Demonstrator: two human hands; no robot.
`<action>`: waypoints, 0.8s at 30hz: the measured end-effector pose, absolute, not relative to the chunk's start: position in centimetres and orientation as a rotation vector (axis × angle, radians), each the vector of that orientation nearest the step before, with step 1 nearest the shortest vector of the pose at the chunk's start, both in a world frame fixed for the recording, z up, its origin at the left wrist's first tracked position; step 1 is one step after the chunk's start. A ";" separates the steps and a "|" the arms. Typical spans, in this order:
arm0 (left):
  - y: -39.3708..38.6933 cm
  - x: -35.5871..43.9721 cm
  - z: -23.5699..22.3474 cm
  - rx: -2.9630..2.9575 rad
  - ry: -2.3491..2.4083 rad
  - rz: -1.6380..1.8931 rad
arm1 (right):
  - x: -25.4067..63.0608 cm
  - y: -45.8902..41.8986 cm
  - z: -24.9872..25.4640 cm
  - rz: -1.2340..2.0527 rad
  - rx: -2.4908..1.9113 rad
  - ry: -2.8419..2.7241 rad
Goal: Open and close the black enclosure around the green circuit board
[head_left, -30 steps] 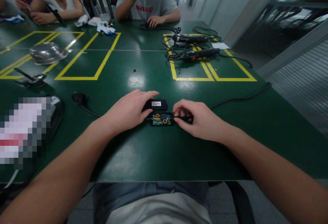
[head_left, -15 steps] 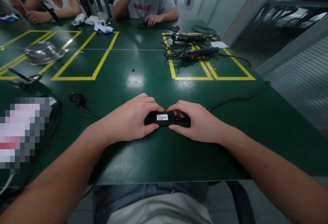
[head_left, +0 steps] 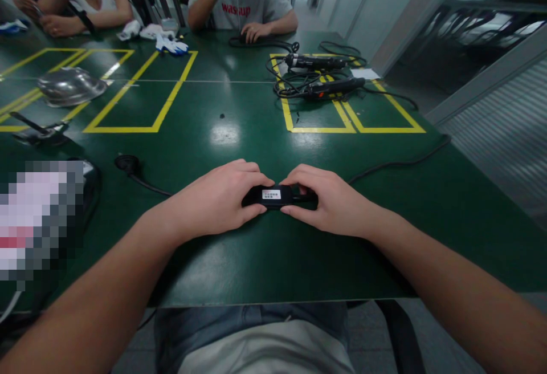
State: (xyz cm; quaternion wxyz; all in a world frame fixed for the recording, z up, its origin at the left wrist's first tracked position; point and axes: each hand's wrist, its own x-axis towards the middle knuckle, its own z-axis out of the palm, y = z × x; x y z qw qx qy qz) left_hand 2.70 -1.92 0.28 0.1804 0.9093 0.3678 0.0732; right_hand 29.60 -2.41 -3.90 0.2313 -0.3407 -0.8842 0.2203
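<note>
Between my hands lies a small black box [head_left: 286, 196] with a white printed label, low over the green table. My left hand [head_left: 222, 198] pinches its left end, thumb on the near edge and fingers on the far edge. At the right end, my right hand [head_left: 329, 198] grips it the same way, fingers curled around the black cord that leaves the box there. A black power plug [head_left: 127, 163] rests to the left, its cord running behind my left hand. On the right, a black cord [head_left: 397, 164] stretches away from behind my right hand.
Farther right lie two black electric screwdrivers [head_left: 318, 63] with tangled cables. To the left are a shiny metal bowl [head_left: 70, 88], a metal part with a black handle [head_left: 40, 130] and a pixelated box [head_left: 38, 208]. Two people sit opposite, near white-and-blue gloves [head_left: 171, 45].
</note>
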 end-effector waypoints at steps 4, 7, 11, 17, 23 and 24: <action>-2.0 2.7 0.2 2.561 1.048 0.204 | 29.7 -2.3 -3.9 0.619 -0.935 -2.430; -2.0 2.6 0.2 2.556 1.047 0.213 | 29.6 -2.4 -3.8 0.620 -0.938 -2.434; -1.9 2.5 0.1 2.498 1.025 0.292 | 29.5 -2.6 -3.9 0.629 -1.002 -2.414; -0.8 2.1 -1.0 2.491 1.257 0.449 | 29.6 -2.7 -3.7 0.680 -1.101 -2.342; 0.0 2.0 -1.7 2.503 1.330 0.290 | 29.5 -2.4 -3.1 0.580 -0.996 -2.480; 0.0 2.0 -1.7 2.496 1.326 0.282 | 29.6 -2.4 -3.1 0.578 -0.986 -2.481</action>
